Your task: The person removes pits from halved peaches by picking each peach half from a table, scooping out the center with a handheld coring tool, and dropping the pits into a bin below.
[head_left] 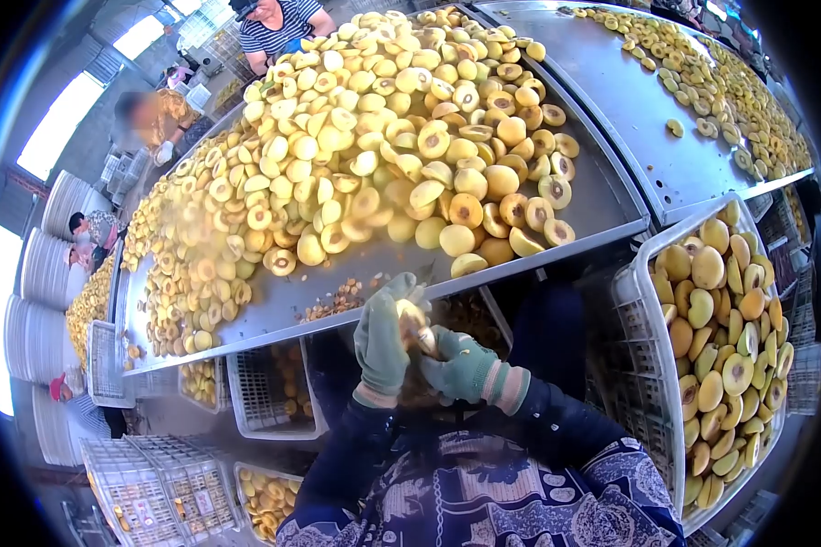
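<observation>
My left hand, in a green work glove, is closed around a yellow stone-fruit half, apricot or peach. Close against that fruit, my right hand in a matching glove has its fingers curled in. A small pale thing shows at its fingertips, too blurred to name. Both hands are just off the near edge of a metal table. On it, beyond my hands, lies a big heap of yellow fruit halves, some with brown hollows. A small pile of brown pits lies near my left hand.
At my right stands a white plastic crate full of fruit halves. Another crate sits under the table, and stacked crates stand at lower left. A second metal table carries more halves. A co-worker in a striped shirt works across the heap.
</observation>
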Demonstrator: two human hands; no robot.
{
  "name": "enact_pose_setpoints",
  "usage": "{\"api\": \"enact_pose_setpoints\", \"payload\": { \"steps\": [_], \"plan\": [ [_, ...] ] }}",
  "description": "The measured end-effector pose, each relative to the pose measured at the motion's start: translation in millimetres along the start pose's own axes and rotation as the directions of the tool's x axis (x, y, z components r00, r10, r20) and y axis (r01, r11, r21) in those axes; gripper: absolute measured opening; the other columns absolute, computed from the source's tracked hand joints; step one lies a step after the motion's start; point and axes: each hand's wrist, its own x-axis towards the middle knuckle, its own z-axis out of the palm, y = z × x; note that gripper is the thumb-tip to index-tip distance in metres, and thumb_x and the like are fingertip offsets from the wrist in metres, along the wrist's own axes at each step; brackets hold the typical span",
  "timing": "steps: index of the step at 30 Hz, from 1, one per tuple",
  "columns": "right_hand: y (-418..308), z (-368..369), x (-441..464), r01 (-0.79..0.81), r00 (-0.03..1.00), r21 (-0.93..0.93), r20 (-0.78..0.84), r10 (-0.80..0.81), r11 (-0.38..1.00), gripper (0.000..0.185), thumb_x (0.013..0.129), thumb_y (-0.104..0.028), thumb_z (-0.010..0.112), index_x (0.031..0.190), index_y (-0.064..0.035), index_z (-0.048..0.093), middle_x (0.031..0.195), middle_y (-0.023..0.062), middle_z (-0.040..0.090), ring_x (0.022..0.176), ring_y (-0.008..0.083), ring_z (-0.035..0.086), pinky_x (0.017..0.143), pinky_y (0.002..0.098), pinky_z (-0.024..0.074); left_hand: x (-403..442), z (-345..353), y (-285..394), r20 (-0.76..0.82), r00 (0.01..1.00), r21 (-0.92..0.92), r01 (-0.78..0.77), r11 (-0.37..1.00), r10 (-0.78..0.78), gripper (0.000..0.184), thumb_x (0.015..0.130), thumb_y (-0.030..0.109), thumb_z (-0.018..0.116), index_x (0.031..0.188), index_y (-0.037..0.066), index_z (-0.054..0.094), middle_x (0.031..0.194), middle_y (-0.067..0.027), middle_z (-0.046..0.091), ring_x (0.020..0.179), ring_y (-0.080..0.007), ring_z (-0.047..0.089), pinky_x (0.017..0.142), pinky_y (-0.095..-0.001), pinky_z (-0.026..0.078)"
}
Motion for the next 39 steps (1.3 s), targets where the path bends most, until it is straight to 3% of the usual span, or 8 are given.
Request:
{"api": "enact_pose_setpoints", "payload": {
  "steps": [6,9,13,18,28,33,36,39],
  "plan": [
    [-5.3,-2.5,-10.7,-0.088,0.986,0.060,0.146,0.079,0.994,0.042,0.093,-0.036,0.058,0.124,-0.0087,0.055,0.093,0.0072,0.067,0.079,0.0155,0.065,0.067,0.0285,0.0524,2.7,-2.5,12.3,0.110,0.976,0.142,0.173,0.975,-0.189,0.053,0.100,0.042,0.043,0.119,-0.006,0.056,0.112,-0.0160,0.063,0.088,-0.0271,0.066,0.073,-0.0367,0.058],
    [4.9,-9.3,-2.5,-0.116,0.969,-0.039,0.213,0.121,0.993,0.039,0.091,-0.036,0.060,0.119,-0.0097,0.057,0.086,0.0056,0.065,0.066,0.0126,0.061,0.057,0.0273,0.0510,9.5,-5.0,19.9,0.183,0.907,0.192,0.346,0.918,-0.380,0.057,0.098,0.045,0.046,0.118,-0.007,0.055,0.112,-0.0187,0.063,0.085,-0.0283,0.067,0.072,-0.0379,0.058],
    [8.7,-19.1,-2.5,-0.318,0.900,0.285,0.392,0.192,0.904,0.032,0.089,-0.036,0.063,0.110,-0.0114,0.059,0.079,0.0044,0.063,0.061,0.0119,0.059,0.054,0.0246,0.0482,5.1,-9.9,24.2,0.261,0.834,-0.170,0.535,0.827,-0.486,0.052,0.098,0.041,0.048,0.123,-0.003,0.055,0.111,-0.0157,0.062,0.088,-0.0251,0.065,0.076,-0.0353,0.057],
    [-11.2,0.4,-4.5,-0.376,0.907,0.150,0.260,0.331,0.914,0.025,0.085,-0.027,0.067,0.104,-0.0116,0.059,0.076,0.0033,0.062,0.055,0.0100,0.053,0.047,0.0231,0.0436,-7.8,-9.3,8.0,0.088,0.969,0.076,0.224,0.972,-0.230,0.050,0.096,0.040,0.053,0.121,-0.002,0.055,0.112,-0.0125,0.063,0.093,-0.0247,0.065,0.074,-0.0342,0.058],
    [37.6,6.6,2.1,-0.631,0.654,0.667,0.732,-0.191,0.395,0.028,0.096,-0.026,0.052,0.094,0.0006,0.061,0.058,-0.0027,0.049,0.040,0.0044,0.039,0.033,0.0172,0.0307,-17.1,-8.9,-5.6,-0.025,0.957,-0.104,0.284,0.953,-0.288,0.047,0.096,0.040,0.051,0.116,-0.001,0.058,0.100,-0.0133,0.063,0.087,-0.0232,0.064,0.065,-0.0299,0.055],
    [50.3,25.6,-0.6,-0.626,0.670,0.768,0.619,-0.410,0.135,0.028,0.099,-0.020,0.046,0.102,0.0054,0.057,0.056,-0.0020,0.047,0.037,0.0066,0.038,0.031,0.0197,0.0327,-8.4,-25.3,-16.4,0.043,0.967,-0.320,0.251,0.914,-0.250,0.044,0.096,0.037,0.052,0.122,0.002,0.053,0.106,-0.0138,0.060,0.086,-0.0238,0.065,0.064,-0.0318,0.055],
    [32.6,19.6,-9.8,-0.498,0.718,0.839,0.541,-0.438,0.220,0.028,0.098,-0.020,0.047,0.101,0.0056,0.058,0.058,-0.0005,0.049,0.037,0.0074,0.040,0.031,0.0201,0.0346,-15.9,-25.8,-15.4,-0.128,0.976,-0.239,0.140,0.961,-0.175,0.046,0.096,0.038,0.052,0.124,0.002,0.050,0.112,-0.0136,0.057,0.091,-0.0238,0.064,0.069,-0.0358,0.057],
    [19.9,6.6,-7.2,-0.388,0.867,0.730,0.496,-0.046,0.563,0.031,0.093,-0.025,0.056,0.099,0.0048,0.059,0.060,0.0010,0.052,0.039,0.0084,0.043,0.035,0.0196,0.0358,-4.2,-46.7,-24.0,-0.207,0.970,-0.306,0.057,0.950,-0.125,0.047,0.097,0.038,0.051,0.126,0.000,0.050,0.116,-0.0117,0.058,0.102,-0.0230,0.061,0.076,-0.0377,0.057]
  ]
}}
